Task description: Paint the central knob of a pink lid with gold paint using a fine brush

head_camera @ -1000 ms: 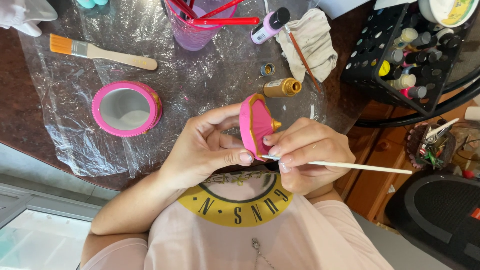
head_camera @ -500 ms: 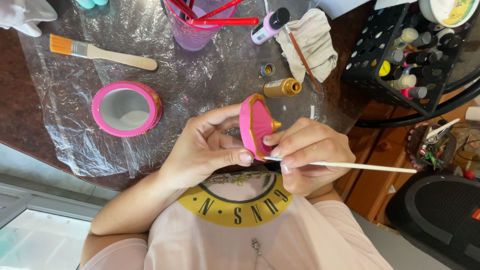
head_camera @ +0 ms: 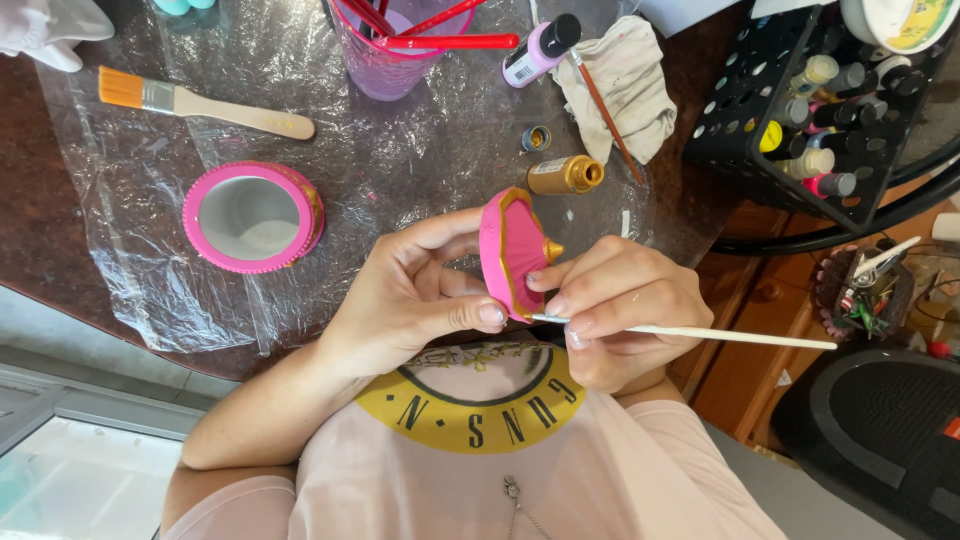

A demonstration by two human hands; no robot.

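My left hand [head_camera: 410, 290] grips a round pink lid [head_camera: 512, 250] with gold trim and a small gold knob, held on edge above the table's near side. My right hand [head_camera: 615, 305] pinches a thin paintbrush [head_camera: 700, 333] with a pale handle; its tip touches the lid's lower rim. Just beyond the lid, a small gold paint bottle [head_camera: 565, 175] lies on its side, with its gold cap [head_camera: 535, 138] beside it.
A pink round box with a mirror-like inside [head_camera: 252, 217] sits on clear plastic sheeting [head_camera: 130, 260]. A flat orange-bristled brush [head_camera: 200, 100], a pink cup of red brushes [head_camera: 385, 50], a pink paint bottle [head_camera: 540, 50], a rag [head_camera: 625, 85] and a black paint rack [head_camera: 800, 110] lie farther back.
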